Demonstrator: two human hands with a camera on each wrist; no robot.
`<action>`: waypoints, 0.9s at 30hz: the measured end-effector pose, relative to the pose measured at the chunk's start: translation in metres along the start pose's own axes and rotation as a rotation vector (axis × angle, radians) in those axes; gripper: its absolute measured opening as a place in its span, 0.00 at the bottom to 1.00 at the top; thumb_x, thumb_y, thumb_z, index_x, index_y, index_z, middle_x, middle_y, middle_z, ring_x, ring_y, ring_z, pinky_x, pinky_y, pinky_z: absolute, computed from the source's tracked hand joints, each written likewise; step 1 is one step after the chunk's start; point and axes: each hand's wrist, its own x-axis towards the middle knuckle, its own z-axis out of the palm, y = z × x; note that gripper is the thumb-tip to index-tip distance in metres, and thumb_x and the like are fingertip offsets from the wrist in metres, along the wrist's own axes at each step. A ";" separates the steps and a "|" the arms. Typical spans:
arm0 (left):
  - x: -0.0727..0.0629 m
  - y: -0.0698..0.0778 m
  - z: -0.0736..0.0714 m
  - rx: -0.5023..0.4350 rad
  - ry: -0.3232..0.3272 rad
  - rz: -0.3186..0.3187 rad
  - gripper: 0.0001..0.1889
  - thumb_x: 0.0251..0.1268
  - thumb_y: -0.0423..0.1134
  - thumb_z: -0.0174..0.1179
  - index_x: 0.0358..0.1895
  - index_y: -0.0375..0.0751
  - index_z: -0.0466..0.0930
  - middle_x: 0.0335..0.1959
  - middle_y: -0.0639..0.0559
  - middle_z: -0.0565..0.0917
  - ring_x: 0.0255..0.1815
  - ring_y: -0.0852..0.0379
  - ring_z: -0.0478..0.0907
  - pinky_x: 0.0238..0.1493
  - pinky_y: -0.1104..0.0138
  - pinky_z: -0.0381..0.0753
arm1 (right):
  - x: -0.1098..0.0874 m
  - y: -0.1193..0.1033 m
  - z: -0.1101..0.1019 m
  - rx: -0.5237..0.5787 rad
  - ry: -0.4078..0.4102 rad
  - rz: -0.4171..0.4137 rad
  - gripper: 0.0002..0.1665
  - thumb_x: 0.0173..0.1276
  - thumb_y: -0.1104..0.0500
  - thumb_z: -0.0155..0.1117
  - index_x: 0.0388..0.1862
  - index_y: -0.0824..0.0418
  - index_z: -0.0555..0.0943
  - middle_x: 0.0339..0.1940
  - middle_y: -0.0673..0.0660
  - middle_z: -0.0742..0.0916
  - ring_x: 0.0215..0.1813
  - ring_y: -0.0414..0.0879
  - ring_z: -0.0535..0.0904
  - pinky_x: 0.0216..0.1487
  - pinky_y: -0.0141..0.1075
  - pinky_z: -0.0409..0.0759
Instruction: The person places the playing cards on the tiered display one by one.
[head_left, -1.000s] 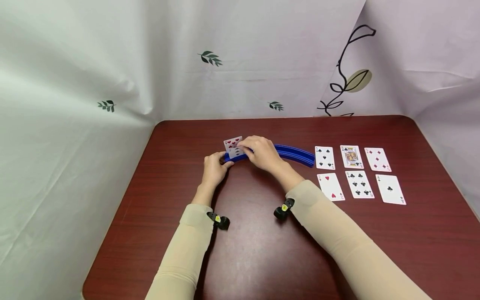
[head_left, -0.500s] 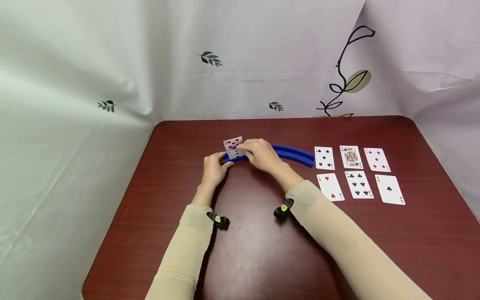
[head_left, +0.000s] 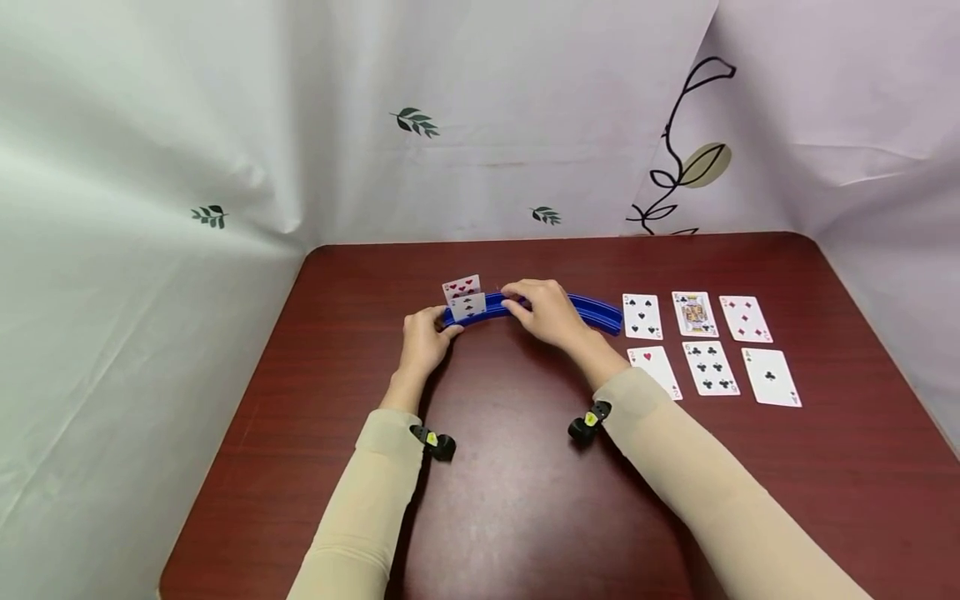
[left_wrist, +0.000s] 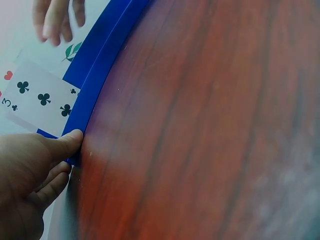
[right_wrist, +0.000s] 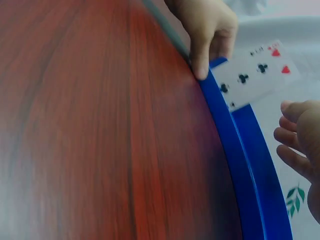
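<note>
A curved blue card holder (head_left: 596, 314) lies on the table in front of me in the head view. My left hand (head_left: 424, 342) pinches its left end, thumb on the front edge and fingers around the end. Upright in the holder beside that hand stands a three of clubs (left_wrist: 42, 95). Behind it is a hearts card (head_left: 460, 287), partly covered. My right hand (head_left: 546, 310) is over the holder's middle, apart from the cards. Its fingers (right_wrist: 295, 135) are loosely bent with nothing between them in the right wrist view.
Face-up cards lie in two rows at the right: five of spades (head_left: 642, 317), king (head_left: 695, 314), five of diamonds (head_left: 746, 318), two of hearts (head_left: 654, 369), six of clubs (head_left: 710, 367) and ace of clubs (head_left: 771, 377). A white patterned cloth (head_left: 480, 183) hangs behind the table.
My right hand has let go of the three of clubs and moved to the right; the card stays in the holder. My left hand keeps its hold. The head view has shifted slightly.
</note>
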 end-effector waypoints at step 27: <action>0.001 0.000 0.001 0.003 0.003 0.010 0.21 0.60 0.37 0.75 0.54 0.30 0.85 0.36 0.38 0.88 0.39 0.43 0.83 0.50 0.52 0.81 | -0.038 0.031 -0.046 -0.032 0.138 0.095 0.15 0.68 0.60 0.72 0.49 0.67 0.87 0.47 0.62 0.90 0.43 0.57 0.87 0.47 0.49 0.85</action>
